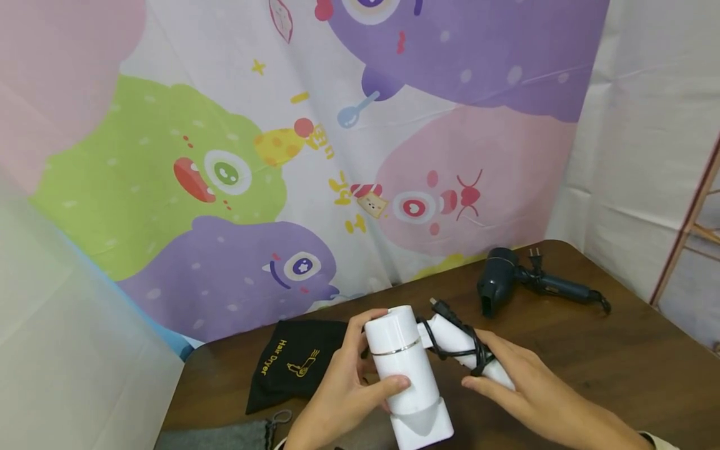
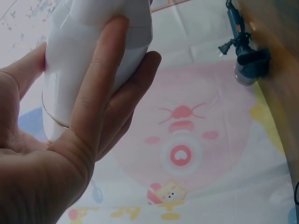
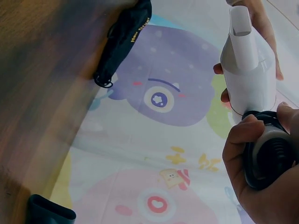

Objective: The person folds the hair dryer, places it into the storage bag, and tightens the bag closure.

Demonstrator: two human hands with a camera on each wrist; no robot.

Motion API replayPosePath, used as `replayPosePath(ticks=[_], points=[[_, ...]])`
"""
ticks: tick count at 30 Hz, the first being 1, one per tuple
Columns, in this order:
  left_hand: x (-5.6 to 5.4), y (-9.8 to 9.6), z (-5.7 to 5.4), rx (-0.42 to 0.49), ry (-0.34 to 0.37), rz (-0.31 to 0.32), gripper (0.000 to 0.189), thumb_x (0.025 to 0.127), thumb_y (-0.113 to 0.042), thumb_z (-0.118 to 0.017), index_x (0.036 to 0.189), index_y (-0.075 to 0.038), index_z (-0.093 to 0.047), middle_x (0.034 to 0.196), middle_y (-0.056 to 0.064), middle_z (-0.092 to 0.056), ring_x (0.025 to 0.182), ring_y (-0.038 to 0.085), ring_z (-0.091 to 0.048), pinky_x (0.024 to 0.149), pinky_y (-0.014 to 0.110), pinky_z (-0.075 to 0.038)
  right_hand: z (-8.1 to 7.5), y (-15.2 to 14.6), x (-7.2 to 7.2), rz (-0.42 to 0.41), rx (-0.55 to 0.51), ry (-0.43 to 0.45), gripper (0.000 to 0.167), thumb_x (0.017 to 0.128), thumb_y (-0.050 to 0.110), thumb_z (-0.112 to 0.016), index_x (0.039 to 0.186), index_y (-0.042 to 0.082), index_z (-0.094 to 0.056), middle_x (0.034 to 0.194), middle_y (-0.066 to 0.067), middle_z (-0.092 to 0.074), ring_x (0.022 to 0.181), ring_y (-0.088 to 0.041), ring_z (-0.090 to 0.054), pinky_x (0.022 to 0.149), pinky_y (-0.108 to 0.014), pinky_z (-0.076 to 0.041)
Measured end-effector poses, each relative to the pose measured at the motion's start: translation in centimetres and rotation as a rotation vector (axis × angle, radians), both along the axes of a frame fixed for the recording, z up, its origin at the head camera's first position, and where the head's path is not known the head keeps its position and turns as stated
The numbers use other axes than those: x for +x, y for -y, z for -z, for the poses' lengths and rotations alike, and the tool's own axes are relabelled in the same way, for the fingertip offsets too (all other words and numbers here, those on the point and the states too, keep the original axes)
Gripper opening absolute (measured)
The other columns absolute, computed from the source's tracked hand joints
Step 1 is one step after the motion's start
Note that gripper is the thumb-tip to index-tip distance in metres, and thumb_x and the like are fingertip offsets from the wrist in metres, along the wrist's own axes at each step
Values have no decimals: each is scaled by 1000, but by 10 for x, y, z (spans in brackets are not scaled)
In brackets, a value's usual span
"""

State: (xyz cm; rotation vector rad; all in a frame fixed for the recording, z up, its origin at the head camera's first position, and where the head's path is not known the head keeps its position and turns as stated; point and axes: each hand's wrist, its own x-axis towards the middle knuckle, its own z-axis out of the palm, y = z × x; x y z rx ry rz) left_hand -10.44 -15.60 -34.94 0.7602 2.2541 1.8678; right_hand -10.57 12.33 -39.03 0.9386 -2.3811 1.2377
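Note:
A white hair dryer (image 1: 413, 381) is held up over the table between both hands. My left hand (image 1: 350, 382) grips its barrel, thumb across the near side and fingers round the other; the left wrist view shows long fingers wrapped along the white body (image 2: 65, 84). With my right hand (image 1: 525, 381) I hold the lower handle. A black cord (image 1: 479, 351) is wound round that handle, its plug (image 1: 444, 308) sticking out at the top. In the right wrist view, a flat white nozzle (image 3: 243, 46) is fitted on the barrel, and fingers curl over the handle and cord.
On the brown table (image 1: 635, 362), a dark blue hair dryer (image 1: 497, 275) lies at the back right. A black pouch (image 1: 270, 381) lettered "Hair Dryer" lies left of my left hand. A grey pouch (image 1: 219, 437) sits at the near left edge. Behind hangs a cartoon-print cloth (image 1: 315, 250).

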Motion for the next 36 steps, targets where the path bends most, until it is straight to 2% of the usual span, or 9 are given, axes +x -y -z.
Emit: replayPosePath(ticks=[7,12,18,20,27,36], points=[[1,1,0,-6,-18,-9,79,87,-8,-77,148,-28,-30,120,22,-56,79,22,-72,46,43,-56,0,2,3,14,36,51,56,95,24,-70,144,20,-44,130,5,-60,107,-7,-62,83,-31,-56],[0,1,2,0,-29,-1,79,87,-7,-76,148,-26,-29,120,23,-56,79,22,-72,46,44,-55,-1,3,5,19,56,46,55,96,24,-68,145,23,-42,131,9,-58,112,-8,-60,86,-33,-56],[1,0,4,29,-42,11,80,88,-4,-75,149,-24,-29,117,24,-57,77,22,-72,44,42,-55,-3,6,11,44,21,52,53,95,22,-70,142,19,-45,129,6,-60,109,-8,-61,85,-32,-56],[2,0,4,41,-50,16,80,88,-4,-75,149,-24,-28,117,24,-57,77,22,-72,43,42,-55,-5,7,14,48,0,42,52,94,20,-71,140,19,-47,127,7,-61,108,-7,-61,84,-31,-56],[5,-4,3,109,-121,44,81,86,2,-74,149,-17,-28,117,26,-58,80,25,-73,42,42,-54,-9,8,19,95,-18,-86,55,86,12,-78,134,18,-51,120,8,-62,99,-3,-60,77,-26,-55],[6,-6,2,118,-155,28,82,86,4,-74,150,-17,-27,117,26,-59,82,25,-72,45,41,-55,-9,10,21,117,-43,-102,59,85,10,-79,136,16,-50,119,6,-63,97,-4,-60,75,-27,-55]])
